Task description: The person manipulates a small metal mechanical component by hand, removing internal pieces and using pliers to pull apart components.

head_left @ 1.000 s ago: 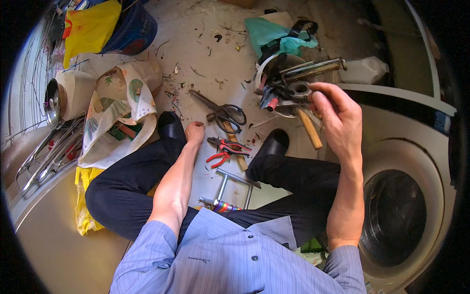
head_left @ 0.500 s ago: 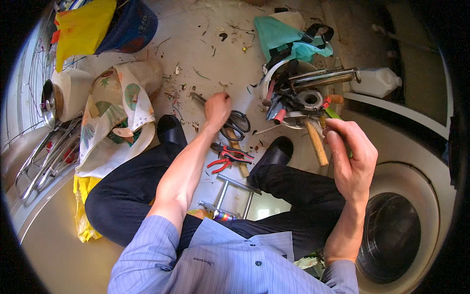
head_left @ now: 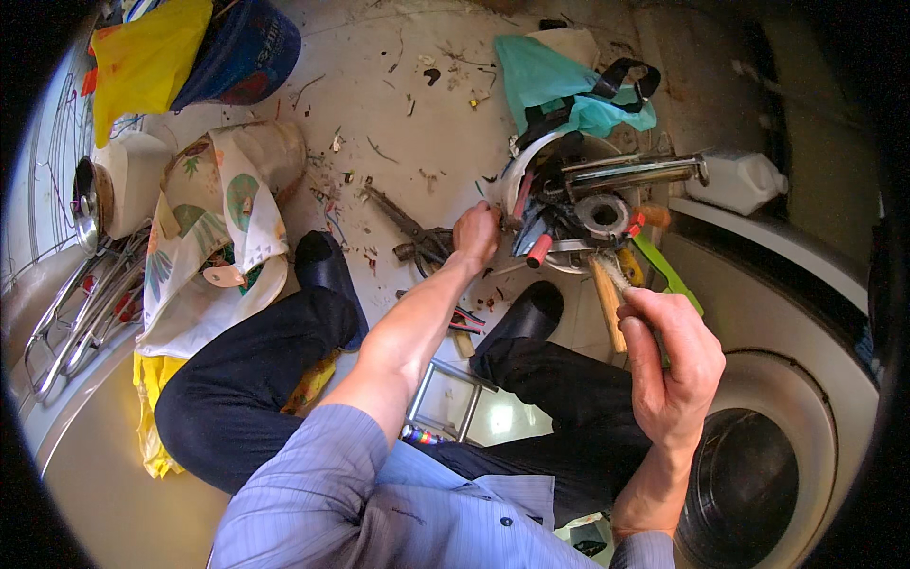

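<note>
My left hand [head_left: 477,232] is closed beside the rim of a white bucket [head_left: 512,180] packed with tools. Anything inside its fingers is hidden. Just left of it, rusty shears [head_left: 403,220] with dark handles lie on the floor. Red-and-black pliers [head_left: 466,320] show partly beyond my left forearm. My right hand [head_left: 675,365] pinches what looks like a small brush [head_left: 616,272] with pale bristles; its handle is mostly hidden, with a sliver of green behind my fingers. Close by, a hammer-like wooden handle [head_left: 607,303] and a green handle [head_left: 668,273] stick out of the bucket.
A teal bag [head_left: 540,76] lies behind the bucket, a white jug [head_left: 744,180] to its right. A patterned cloth bag [head_left: 218,209] and metal racks [head_left: 90,303] stand left, a blue bucket [head_left: 251,57] far left. Scraps litter the floor; a metal frame [head_left: 445,394] lies between my legs.
My left hand has moved right from above the shears to the bucket's edge, uncovering the shears. My right hand has dropped slightly toward me, its pinch unchanged.
</note>
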Demonstrator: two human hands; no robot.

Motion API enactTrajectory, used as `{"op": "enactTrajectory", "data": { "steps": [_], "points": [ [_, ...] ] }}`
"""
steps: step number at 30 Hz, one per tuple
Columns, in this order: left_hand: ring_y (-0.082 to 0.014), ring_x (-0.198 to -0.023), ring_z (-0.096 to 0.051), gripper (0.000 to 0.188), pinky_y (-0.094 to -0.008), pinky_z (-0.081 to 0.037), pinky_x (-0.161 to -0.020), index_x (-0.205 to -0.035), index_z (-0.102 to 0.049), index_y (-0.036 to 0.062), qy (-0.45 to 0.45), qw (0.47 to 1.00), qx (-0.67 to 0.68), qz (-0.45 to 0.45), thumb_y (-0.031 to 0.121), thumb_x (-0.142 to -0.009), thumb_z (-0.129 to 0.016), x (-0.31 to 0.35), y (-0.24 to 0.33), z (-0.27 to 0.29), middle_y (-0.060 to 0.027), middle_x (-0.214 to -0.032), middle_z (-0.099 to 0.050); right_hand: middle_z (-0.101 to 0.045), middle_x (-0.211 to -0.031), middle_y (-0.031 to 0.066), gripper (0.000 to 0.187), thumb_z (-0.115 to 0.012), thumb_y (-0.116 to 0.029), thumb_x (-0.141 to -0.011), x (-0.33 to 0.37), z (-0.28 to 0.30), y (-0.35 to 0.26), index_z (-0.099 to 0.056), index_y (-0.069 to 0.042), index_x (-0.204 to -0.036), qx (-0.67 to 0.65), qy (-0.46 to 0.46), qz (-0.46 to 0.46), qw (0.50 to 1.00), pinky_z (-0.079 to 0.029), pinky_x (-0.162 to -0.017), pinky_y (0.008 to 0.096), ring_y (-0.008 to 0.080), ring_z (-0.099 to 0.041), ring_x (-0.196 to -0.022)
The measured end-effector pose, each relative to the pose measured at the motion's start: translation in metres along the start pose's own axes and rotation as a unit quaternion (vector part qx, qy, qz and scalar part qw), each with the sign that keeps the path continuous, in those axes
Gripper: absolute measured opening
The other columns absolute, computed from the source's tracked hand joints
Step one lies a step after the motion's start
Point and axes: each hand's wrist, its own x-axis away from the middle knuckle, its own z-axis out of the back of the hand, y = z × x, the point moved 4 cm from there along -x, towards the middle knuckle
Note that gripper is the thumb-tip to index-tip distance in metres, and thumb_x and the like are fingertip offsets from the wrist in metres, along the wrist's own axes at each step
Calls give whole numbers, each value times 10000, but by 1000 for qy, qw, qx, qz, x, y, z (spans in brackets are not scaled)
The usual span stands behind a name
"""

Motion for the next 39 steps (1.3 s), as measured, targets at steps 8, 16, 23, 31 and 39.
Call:
{"op": "enactTrajectory", "data": {
  "steps": [8,16,23,31,39],
  "points": [
    [-430,-953,-565,127,-495,-483,-800,-840,-619,-12,-9,979,-79,-186,82,-778,-560,65,20,16,-240,-953,-575,-622,-788,153,172,-670,36,-792,1,3,-7,-647,19,-962,4,18,45,999,-496,-615,337,292,-619,-674],
    [-190,-711,-659,230,-336,-528,-661,-908,-661,-26,-153,976,152,22,183,-826,-609,124,69,114,-113,-778,-681,-647,-887,159,161,-637,-62,-854,5,-10,-15,-659,-21,-1008,-32,-1,80,996,-522,-701,365,336,-647,-799],
    [-102,-694,-592,170,-249,-492,-646,-920,-632,5,-221,944,244,-18,172,-888,-629,186,170,234,-42,-794,-655,-644,-1051,179,421,-662,-125,-843,14,-32,-19,-578,-8,-1239,-185,-146,31,971,-526,-803,349,268,-663,-900],
    [-96,-644,-582,170,-233,-472,-596,-878,-630,9,-189,947,259,-29,176,-852,-648,233,196,265,-52,-762,-643,-682,-925,29,296,-640,-44,-881,34,-47,-56,-617,17,-1170,-456,-227,-31,860,-511,-766,244,80,-606,-847],
    [-94,-633,-607,149,-223,-481,-588,-867,-621,27,-188,923,334,-10,171,-859,-660,229,196,250,-42,-755,-649,-655,-814,19,132,-631,-59,-908,43,-43,-52,-663,11,-1015,-478,-172,-69,859,-499,-658,238,84,-593,-712]
  ]
}}
